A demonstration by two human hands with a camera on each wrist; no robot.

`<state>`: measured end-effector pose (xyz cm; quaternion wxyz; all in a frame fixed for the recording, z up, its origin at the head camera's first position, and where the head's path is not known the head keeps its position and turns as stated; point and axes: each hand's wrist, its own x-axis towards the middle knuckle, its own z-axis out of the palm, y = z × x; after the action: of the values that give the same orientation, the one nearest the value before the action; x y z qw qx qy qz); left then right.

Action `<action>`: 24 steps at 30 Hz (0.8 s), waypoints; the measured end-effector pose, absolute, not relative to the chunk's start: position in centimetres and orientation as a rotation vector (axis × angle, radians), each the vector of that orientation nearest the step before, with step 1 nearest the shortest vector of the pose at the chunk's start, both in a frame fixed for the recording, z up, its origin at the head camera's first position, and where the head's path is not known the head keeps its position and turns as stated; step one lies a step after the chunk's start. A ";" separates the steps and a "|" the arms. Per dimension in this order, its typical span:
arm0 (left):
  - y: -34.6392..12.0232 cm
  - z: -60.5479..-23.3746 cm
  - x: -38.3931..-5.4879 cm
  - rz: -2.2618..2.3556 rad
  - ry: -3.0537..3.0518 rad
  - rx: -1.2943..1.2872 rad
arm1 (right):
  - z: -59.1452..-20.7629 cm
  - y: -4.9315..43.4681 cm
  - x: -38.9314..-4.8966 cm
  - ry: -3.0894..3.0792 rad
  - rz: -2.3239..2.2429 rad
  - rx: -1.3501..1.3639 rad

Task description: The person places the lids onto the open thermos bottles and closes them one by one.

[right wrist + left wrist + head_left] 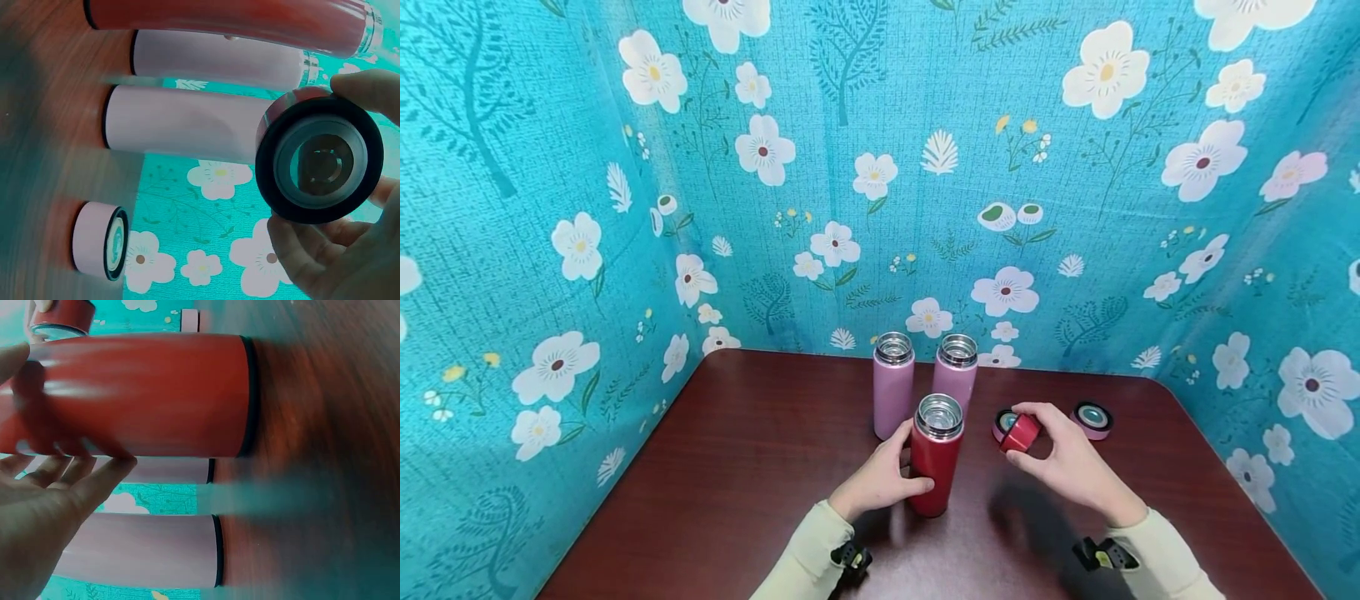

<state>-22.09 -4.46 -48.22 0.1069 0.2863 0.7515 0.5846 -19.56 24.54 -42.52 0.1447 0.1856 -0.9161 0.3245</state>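
Observation:
My left hand grips a red thermos bottle that stands upright with its steel mouth uncovered. In the left wrist view the fingers curl along one side of the bottle, and the thumb lies on the other. Right of it, my right hand pinches a red lid between thumb and fingers, raised over the table and tilted. The right wrist view looks into the underside of this lid, which has a black rim and a pale inner ring.
Two lidless pink thermos bottles, a left one and a right one, stand behind the red one. One pink lid lies partly hidden behind the red lid; another pink lid lies farther right. Flowered turquoise cloth surrounds the brown table.

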 end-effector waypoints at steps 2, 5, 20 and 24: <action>-4.6 -48.3 -22.1 1.715 2.207 0.851 | -42.3 24.5 -19.5 -2.626 0.945 0.542; -4.7 -48.4 -22.1 1.700 2.211 0.853 | -42.0 24.3 -19.5 -2.608 1.011 0.552; -4.8 -47.4 -21.8 1.694 2.222 0.857 | -41.1 23.4 -19.5 -2.544 1.111 0.635; -5.0 -46.0 -21.2 1.704 2.195 0.873 | -41.1 23.3 -19.8 -2.479 1.136 0.653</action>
<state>-21.17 -5.02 -45.96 0.1142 0.2977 0.7487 0.5812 -19.77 23.27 -41.10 0.1681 0.2295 -0.8715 0.3994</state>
